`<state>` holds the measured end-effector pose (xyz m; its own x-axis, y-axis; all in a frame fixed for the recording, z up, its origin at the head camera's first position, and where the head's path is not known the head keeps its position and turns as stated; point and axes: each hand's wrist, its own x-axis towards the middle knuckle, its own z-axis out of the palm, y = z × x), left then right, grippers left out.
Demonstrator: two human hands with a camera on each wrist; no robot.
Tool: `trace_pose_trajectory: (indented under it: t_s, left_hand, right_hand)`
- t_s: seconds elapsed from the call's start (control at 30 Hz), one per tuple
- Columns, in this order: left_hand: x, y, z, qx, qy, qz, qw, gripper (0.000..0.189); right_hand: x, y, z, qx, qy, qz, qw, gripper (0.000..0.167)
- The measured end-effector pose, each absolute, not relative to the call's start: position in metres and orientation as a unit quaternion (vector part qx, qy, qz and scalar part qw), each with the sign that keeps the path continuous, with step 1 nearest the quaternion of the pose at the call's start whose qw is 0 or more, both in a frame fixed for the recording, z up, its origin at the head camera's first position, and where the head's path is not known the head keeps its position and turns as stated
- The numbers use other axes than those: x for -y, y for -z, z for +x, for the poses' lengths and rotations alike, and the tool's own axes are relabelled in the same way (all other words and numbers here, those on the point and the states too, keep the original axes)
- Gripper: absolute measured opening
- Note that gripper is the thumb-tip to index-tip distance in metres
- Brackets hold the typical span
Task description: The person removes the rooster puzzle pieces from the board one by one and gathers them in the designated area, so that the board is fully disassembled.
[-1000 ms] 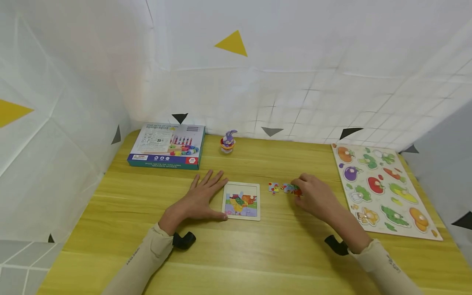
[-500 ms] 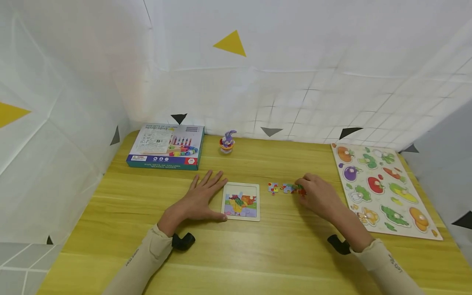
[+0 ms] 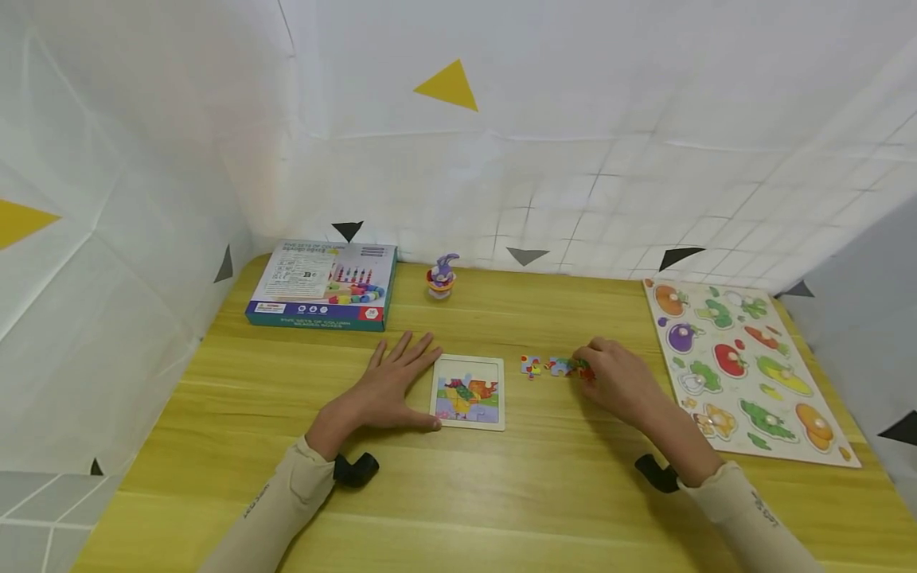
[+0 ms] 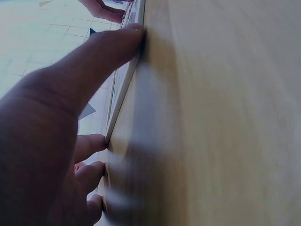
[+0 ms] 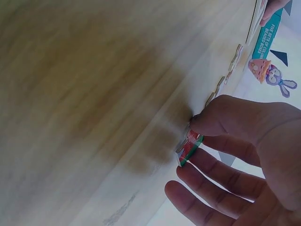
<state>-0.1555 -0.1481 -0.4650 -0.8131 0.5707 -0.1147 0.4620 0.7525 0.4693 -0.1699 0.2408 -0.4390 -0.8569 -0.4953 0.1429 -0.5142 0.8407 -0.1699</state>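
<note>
My left hand (image 3: 390, 394) rests on the table with its fingers spread. Its thumb and index finger touch the left edge of a small square jigsaw tray (image 3: 501, 390); the left wrist view shows the thumb (image 4: 127, 40) against that edge. Assembled pieces with a colourful cartoon picture fill the tray's lower part, and its top strip is bare. With thumb and fingertips, my right hand (image 3: 619, 382) pinches a red and green puzzle piece (image 5: 189, 145), tilted up from the wood in the right wrist view. Left of it lie two more puzzle pieces, one blue (image 3: 559, 366) and one multicoloured (image 3: 530, 365).
A beaded-boxes carton (image 3: 322, 285) lies at the back left. Beside it stands a purple rabbit figure (image 3: 442, 277). A large vegetable peg board (image 3: 752, 370) covers the right side of the wooden table (image 3: 458, 501). White sheeting hangs behind.
My right hand has shifted slightly to the right with the red and green puzzle piece, then stayed nearly still. The left hand and the tray hold their place.
</note>
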Motion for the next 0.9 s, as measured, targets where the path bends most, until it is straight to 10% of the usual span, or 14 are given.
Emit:
trace_pose_trajectory:
  t_s: [0.9]
  left_hand:
    - [0.148, 0.462, -0.154, -0.925, -0.218, 0.285, 0.122, 0.111]
  right_hand:
    - [-0.220, 0.422, -0.161, 0.951, -0.136, 0.266, 0.074, 0.039]
